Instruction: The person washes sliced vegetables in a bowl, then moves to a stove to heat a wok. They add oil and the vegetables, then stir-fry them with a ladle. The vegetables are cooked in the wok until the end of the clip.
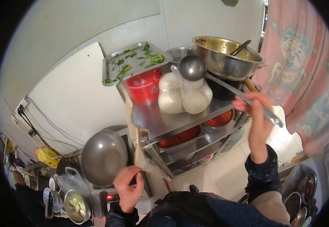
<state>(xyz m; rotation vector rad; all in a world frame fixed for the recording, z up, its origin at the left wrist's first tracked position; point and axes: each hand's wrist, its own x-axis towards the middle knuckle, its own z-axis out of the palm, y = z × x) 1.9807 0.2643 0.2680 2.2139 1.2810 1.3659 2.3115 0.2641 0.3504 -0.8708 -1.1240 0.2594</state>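
Note:
My right hand (256, 122) grips the long handle of a metal ladle (193, 68). The bowl of the ladle hangs in front of a clear plastic bag of white dough balls (183, 96), which sits on a stainless steel shelf unit (167, 124). My left hand (129, 188) is loosely curled at the lower right of a steel wok (105, 159), with a small gap between thumb and forefinger and nothing visible in it. The wok rests over a cooker with a lit red display (112, 197). Whether the left hand touches the wok cannot be told.
A metal tray (136, 63) with chopped greens lies on a red bucket (144, 88). Behind the dough stands a large steel basin (227, 62) with chopsticks. Red sauce (181, 137) fills a lower pan. Cut vegetables (77, 205) lie in a bowl. A pink curtain (300, 71) hangs right.

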